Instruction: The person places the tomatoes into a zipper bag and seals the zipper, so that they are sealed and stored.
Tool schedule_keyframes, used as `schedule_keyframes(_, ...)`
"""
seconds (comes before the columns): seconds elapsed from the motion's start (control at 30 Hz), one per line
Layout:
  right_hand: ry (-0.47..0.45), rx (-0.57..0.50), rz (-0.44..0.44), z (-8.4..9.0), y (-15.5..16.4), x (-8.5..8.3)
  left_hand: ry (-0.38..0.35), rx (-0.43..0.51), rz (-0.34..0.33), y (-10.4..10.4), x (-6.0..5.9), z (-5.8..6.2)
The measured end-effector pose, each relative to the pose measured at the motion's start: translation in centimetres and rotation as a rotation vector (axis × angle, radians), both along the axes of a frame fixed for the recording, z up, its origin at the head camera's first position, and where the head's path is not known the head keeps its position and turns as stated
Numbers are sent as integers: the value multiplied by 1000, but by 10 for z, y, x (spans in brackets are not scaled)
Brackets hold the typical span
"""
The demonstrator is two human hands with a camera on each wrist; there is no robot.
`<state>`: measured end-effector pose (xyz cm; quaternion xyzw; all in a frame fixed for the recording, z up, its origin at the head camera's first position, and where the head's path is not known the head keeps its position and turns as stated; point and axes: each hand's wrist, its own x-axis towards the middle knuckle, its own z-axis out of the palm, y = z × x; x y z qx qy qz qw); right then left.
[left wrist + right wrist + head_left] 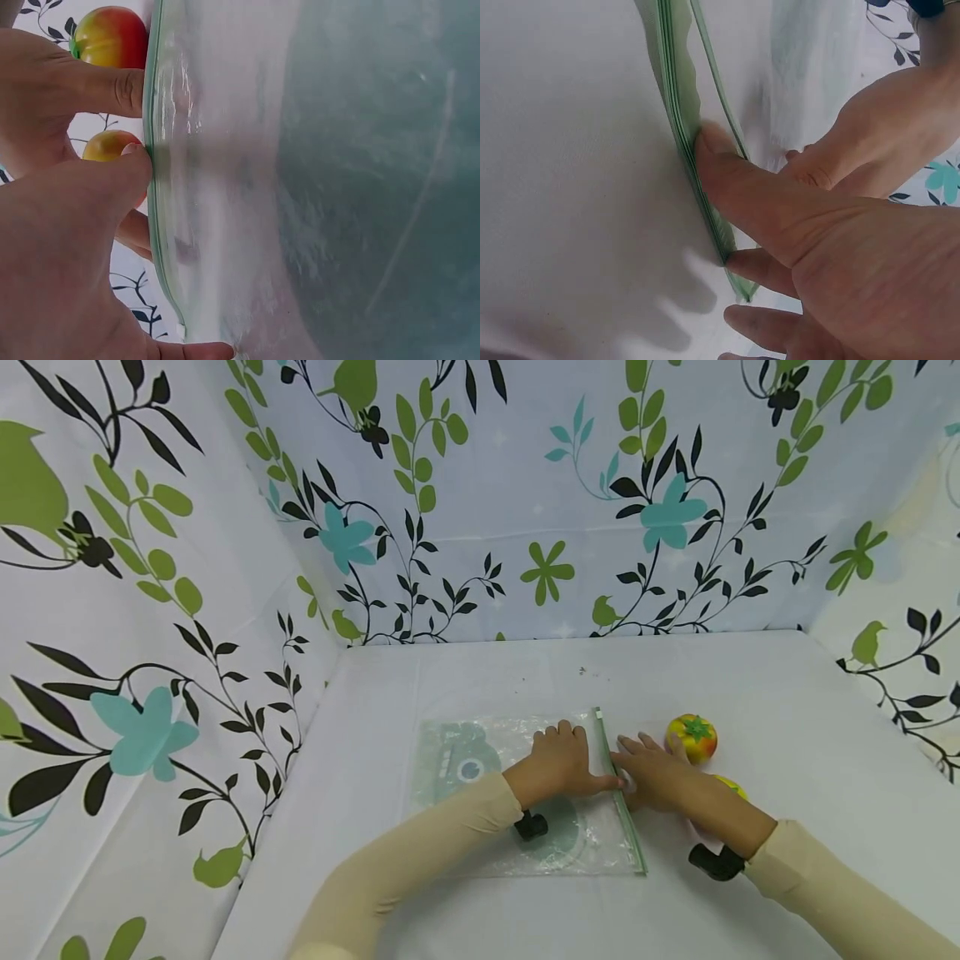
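A clear zip bag (615, 852) with a pale green print lies flat on the white table. Its green zip strip (636, 847) runs along the right edge. My left hand (562, 762) bends its fingers over the bag's upper face, with the thumb at the strip. From the right, my right hand (660, 772) pinches the bag's edge. In the right wrist view, its thumb (739, 169) lies against one green lip (676, 112), and the other lip stands apart. A yellow-red tomato-like fruit (692, 739) sits beyond the right hand. A second fruit (731, 787) is mostly hidden by that forearm.
A white cloth covers the table (465, 677). Leaf-patterned curtains (487, 527) stand behind it and at both sides. Black wrist cameras (718, 862) are strapped to both wrists. Small dark specks lie near the table's back.
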<state>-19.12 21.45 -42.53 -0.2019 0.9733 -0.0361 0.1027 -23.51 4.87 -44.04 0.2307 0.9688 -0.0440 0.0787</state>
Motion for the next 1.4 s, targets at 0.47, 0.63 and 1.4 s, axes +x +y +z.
schedule_keyframes(0.47, -58, -7, -23, 3, -4, -2, 35, -117, 6, 3, 0, -7)
schedule_keyframes(0.63, -71, -2, -34, 1, -6, -4, 58, -147, -31, 0, 1, -7)
schedule_keyframes(1.4, -111, 59, -44, 12, -11, -2, 43, -246, 17, -37, 3, 7)
